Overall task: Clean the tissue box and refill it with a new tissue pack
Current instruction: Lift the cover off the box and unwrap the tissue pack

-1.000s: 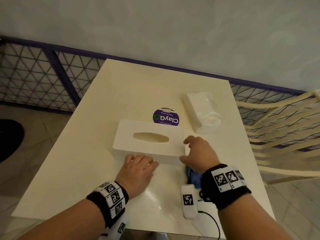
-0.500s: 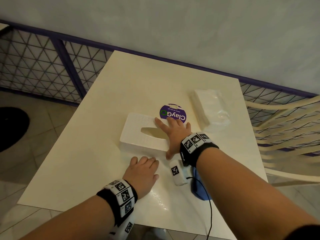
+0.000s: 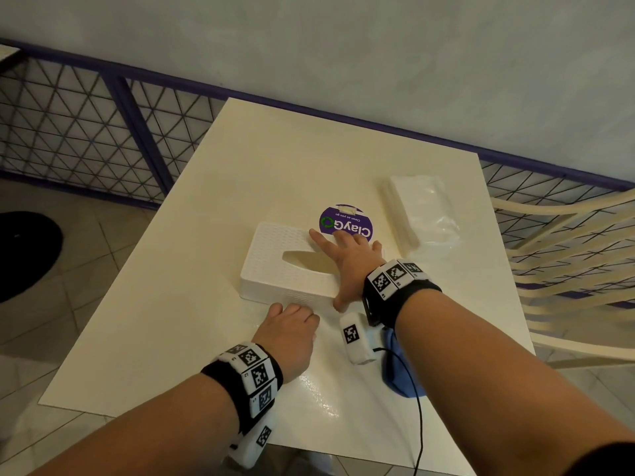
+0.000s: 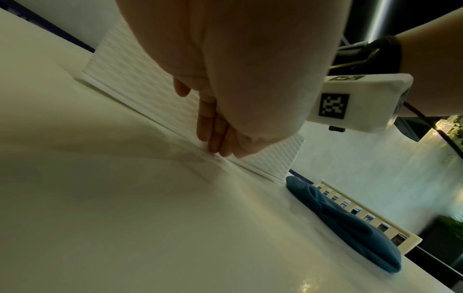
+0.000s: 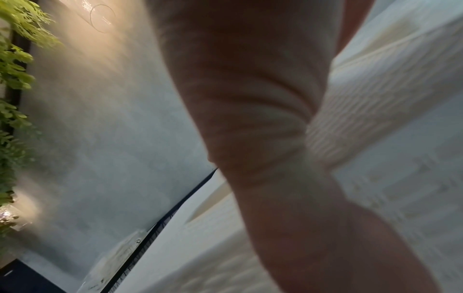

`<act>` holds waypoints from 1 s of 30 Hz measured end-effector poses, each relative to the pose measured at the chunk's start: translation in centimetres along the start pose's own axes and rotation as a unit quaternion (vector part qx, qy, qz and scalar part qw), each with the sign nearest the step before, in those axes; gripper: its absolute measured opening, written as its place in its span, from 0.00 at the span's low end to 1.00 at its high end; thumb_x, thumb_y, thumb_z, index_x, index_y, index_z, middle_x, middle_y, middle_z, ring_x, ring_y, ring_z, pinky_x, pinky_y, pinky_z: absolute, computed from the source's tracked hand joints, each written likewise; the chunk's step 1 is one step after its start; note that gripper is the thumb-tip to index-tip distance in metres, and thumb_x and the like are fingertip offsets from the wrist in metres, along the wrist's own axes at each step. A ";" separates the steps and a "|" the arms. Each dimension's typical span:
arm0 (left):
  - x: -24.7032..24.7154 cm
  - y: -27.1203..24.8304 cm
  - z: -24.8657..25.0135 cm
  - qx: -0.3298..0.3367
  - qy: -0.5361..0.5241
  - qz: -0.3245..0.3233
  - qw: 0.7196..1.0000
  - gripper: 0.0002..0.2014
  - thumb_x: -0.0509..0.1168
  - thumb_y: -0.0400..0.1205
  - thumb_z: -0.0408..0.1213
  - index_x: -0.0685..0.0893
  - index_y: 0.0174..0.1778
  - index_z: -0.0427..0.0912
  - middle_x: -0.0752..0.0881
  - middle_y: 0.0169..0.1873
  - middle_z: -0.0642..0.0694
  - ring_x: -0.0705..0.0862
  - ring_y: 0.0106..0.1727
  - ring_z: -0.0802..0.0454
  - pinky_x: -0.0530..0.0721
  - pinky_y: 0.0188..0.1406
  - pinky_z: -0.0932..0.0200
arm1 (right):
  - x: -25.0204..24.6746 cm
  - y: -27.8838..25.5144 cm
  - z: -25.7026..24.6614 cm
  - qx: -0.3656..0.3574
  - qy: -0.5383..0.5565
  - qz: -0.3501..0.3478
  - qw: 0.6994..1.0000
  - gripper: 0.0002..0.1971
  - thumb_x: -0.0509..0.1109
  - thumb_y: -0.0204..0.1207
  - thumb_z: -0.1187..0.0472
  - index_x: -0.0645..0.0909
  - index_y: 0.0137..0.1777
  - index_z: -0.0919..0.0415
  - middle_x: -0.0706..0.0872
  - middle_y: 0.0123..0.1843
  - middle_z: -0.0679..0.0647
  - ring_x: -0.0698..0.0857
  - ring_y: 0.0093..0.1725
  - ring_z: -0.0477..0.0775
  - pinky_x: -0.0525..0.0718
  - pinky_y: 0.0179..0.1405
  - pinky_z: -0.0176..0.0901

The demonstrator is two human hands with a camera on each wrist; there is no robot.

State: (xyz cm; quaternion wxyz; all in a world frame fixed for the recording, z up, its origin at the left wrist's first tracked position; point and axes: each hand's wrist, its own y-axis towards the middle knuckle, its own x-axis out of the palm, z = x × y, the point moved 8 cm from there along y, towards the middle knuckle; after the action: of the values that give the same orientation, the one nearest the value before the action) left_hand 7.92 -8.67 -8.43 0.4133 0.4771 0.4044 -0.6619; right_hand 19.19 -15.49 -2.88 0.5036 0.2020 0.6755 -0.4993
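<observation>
A white woven-pattern tissue box (image 3: 275, 266) with an oval slot lies in the middle of the cream table (image 3: 275, 159). My right hand (image 3: 347, 259) spans the box's right part: palm on top, fingers reaching its far edge, thumb on the near side wall. The right wrist view is blurred and shows the thumb (image 5: 250, 119) against the box (image 5: 375, 99). My left hand (image 3: 292, 321) sits on the table in front of the box. Its fingertips (image 4: 218, 142) touch the box's (image 4: 150, 95) lower rim. A clear-wrapped tissue pack (image 3: 422, 218) lies to the right.
A blue cloth (image 3: 398, 369) lies on the table under my right forearm, also in the left wrist view (image 4: 350, 228). A purple round sticker (image 3: 345, 223) sits behind the box. A cream chair (image 3: 567, 269) stands at the right, and a mesh fence (image 3: 68, 132) at the left.
My right hand moved from the box's near right corner up onto its top and now spans it. The left hand stayed at the near edge.
</observation>
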 end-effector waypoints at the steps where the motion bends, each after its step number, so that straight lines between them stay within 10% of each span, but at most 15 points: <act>1: -0.1 0.1 0.0 -0.002 0.000 -0.001 1.000 0.17 0.51 0.83 0.42 0.75 0.66 0.46 0.78 0.62 0.50 0.71 0.66 0.48 0.60 0.61 0.50 | -0.1 0.0 0.0 0.000 -0.001 0.001 1.000 0.71 0.83 0.45 0.45 0.30 0.76 0.30 0.55 0.82 0.55 0.57 0.79 0.65 0.59 0.73 0.78; 30: -0.6 0.3 0.0 -0.023 0.008 -0.054 0.998 0.21 0.56 0.75 0.33 0.77 0.64 0.46 0.77 0.61 0.50 0.74 0.62 0.48 0.63 0.61 0.52 | -1.2 0.1 0.2 0.002 0.032 -0.019 0.999 0.67 0.81 0.48 0.47 0.31 0.75 0.25 0.57 0.82 0.57 0.59 0.79 0.67 0.64 0.68 0.79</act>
State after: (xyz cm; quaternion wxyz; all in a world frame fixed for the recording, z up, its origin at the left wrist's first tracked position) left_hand 8.33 -8.69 -7.88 0.3844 0.4499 0.4486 -0.6698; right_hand 19.82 -15.34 -1.81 0.4714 0.2063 0.6940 -0.5036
